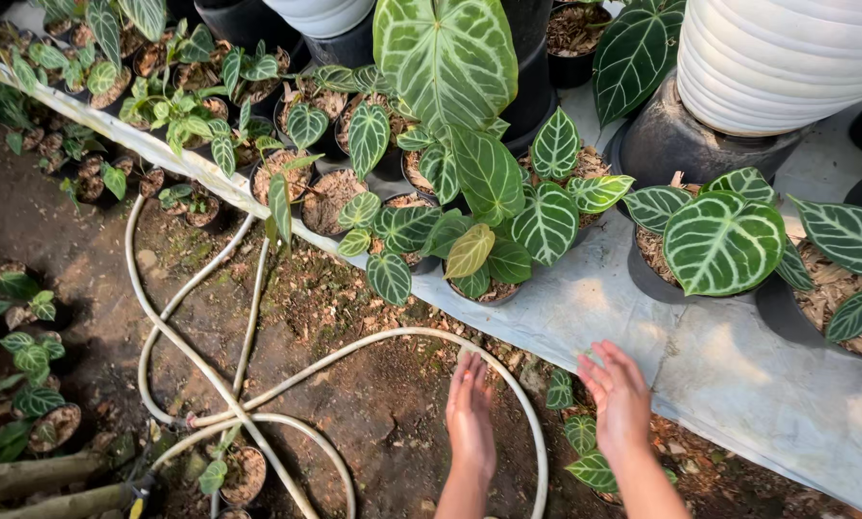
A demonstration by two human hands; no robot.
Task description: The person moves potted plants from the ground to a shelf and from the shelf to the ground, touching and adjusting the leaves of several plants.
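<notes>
My left hand [470, 413] is held edge-on over the soil, fingers straight and together, holding nothing, just above a loop of pale garden hose [205, 365]. My right hand [617, 394] hovers open, palm down, over a small potted plant [585, 452] with dark white-veined leaves that stands on the ground between my arms. Just beyond my fingers runs the edge of a grey sheet [729, 365] that carries more pots. The nearest of these is a black pot [484, 288] of veined leaves with one yellowing leaf [469, 252].
Many black pots of white-veined plants crowd the grey sheet, with large ribbed white pots [777, 58] behind. The hose coils across the bare soil at centre left. Small potted plants [27, 356] stand at the left edge; another small pot [244, 473] sits among the hose loops.
</notes>
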